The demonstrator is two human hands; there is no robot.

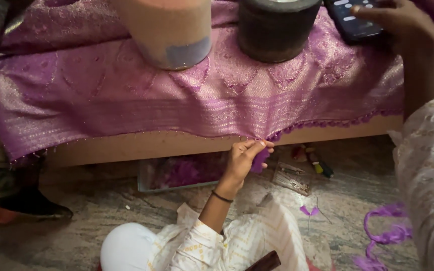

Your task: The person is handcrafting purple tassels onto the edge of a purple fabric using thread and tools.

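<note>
Left hand (244, 156) pinching purple tassel (260, 159) at hem of purple fabric (177, 100) draping over worktop (141, 145) edge, right hand (400, 22) gripping phone (352, 20); likely handling soft, light, limp, best gripping near knot.

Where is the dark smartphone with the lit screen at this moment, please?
In the head view, the dark smartphone sits at the top right, under the right hand, on the purple patterned cloth, right of the dark round container.
</note>
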